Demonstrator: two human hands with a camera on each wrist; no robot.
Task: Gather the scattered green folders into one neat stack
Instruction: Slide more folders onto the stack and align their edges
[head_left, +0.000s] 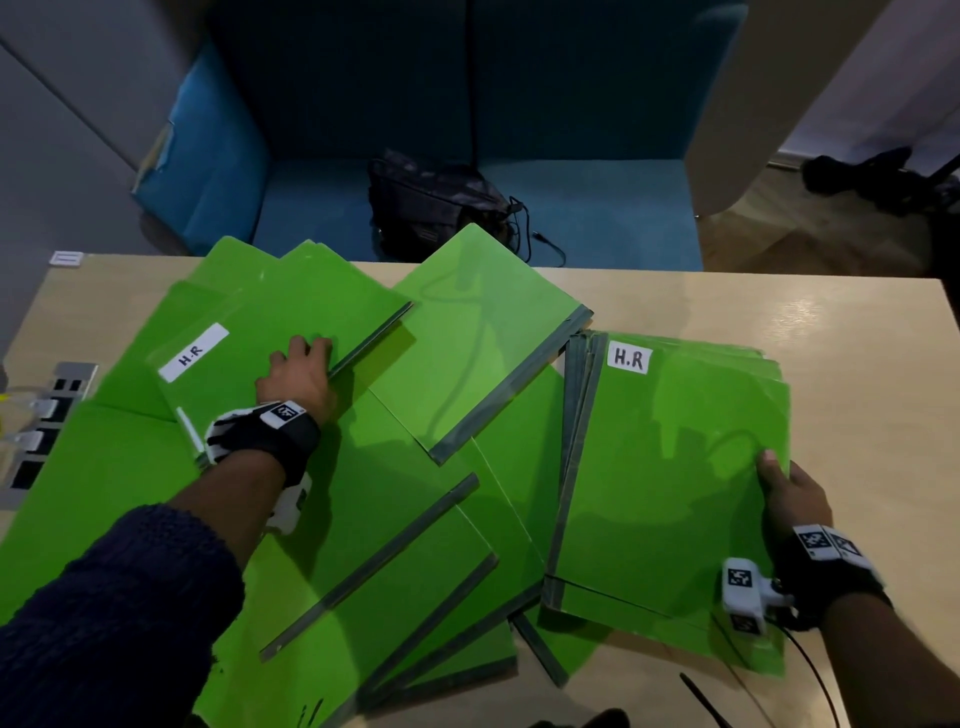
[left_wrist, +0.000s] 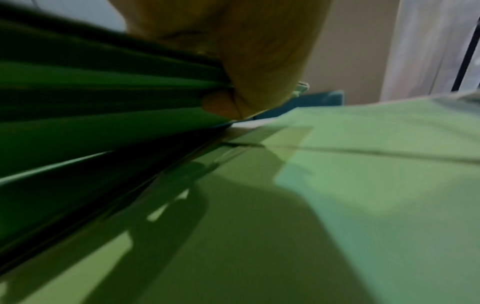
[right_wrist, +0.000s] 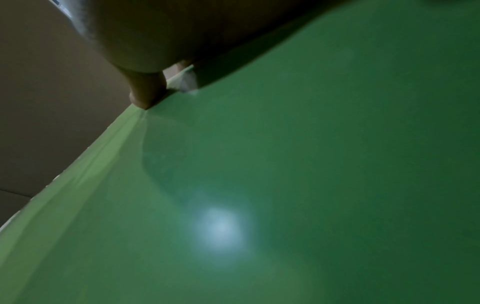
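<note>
I am gripping a labelled folder (head_left: 249, 358) with my left hand (head_left: 298, 376), fingers curled over its grey-spined right edge, which is lifted a little off the folders beneath it; the left wrist view shows my thumb (left_wrist: 221, 105) under several fanned green sheets, though it is too blurred to count them. This folder is carrying a white tag reading "H.R" and is lying tilted at the far left of the counter (head_left: 857, 374). My right hand (head_left: 795, 493) is holding the right edge of the stack (head_left: 670, 478) on the right side of the counter, thumb lying on the top cover and the other fingers hidden under the edge; the right wrist view is showing a fingertip (right_wrist: 145, 96) touching the cover's edge. The stack's top folder is also bearing an "H.R" tag near its far left corner, and the edges below it are sitting slightly uneven. Between my hands the loose folders (head_left: 415, 545) are lying overlapped at different angles, one angled folder (head_left: 483, 338) resting across them near the far edge. Beyond the counter a dark bag (head_left: 431, 202) is sitting on a blue sofa (head_left: 597, 218)
</note>
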